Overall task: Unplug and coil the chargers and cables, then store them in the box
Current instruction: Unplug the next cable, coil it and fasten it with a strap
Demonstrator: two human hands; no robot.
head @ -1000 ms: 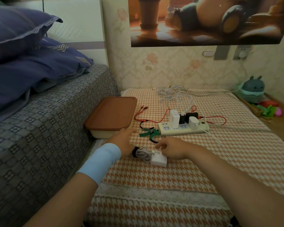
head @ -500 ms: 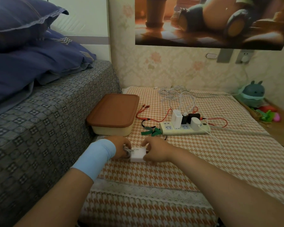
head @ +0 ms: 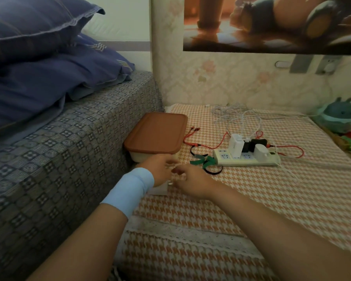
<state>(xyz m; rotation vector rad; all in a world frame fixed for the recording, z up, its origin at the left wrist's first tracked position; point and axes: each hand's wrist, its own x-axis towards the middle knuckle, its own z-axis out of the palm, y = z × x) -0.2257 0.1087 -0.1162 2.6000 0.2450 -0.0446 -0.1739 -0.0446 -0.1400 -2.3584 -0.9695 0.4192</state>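
Left hand (head: pixel 160 171): reached in over the houndstooth mat (head: pixel 251 199), a pale blue wristband (head: pixel 130 189) on its wrist, fingers bent toward the right hand; blur hid whether they clasped anything.
Right hand (head: pixel 188 181): lay just beside the left, fingertips curled in toward it and nearly meeting it; its grasp could not be told either.
White charger (head: pixel 159 189): showed only as a pale block under the heel of the left hand, at the near edge of the gap between the two hands; a bit of grey cable showed between the hands.
Box (head: pixel 156 134): sat just beyond the left hand against the side of the bed (head: pixel 69 159), its brown lid on.
Power strip (head: pixel 245 159): lay on the mat to the right of both hands and apart from them, with a white adapter (head: pixel 236 146), a black adapter (head: pixel 253 145) and a rounded white plug (head: pixel 260 153) seated in it.
Green strap (head: pixel 203 161): lay between the right hand and the strip's near end, over a black cable (head: pixel 213 171).
Red cable (head: pixel 201 146): ran from beside the box to behind the strip.
White cables (head: pixel 237 116): lay tangled near the wall, well beyond the hands.
Plush toy (head: pixel 340 116): stood at the far right by the wall.
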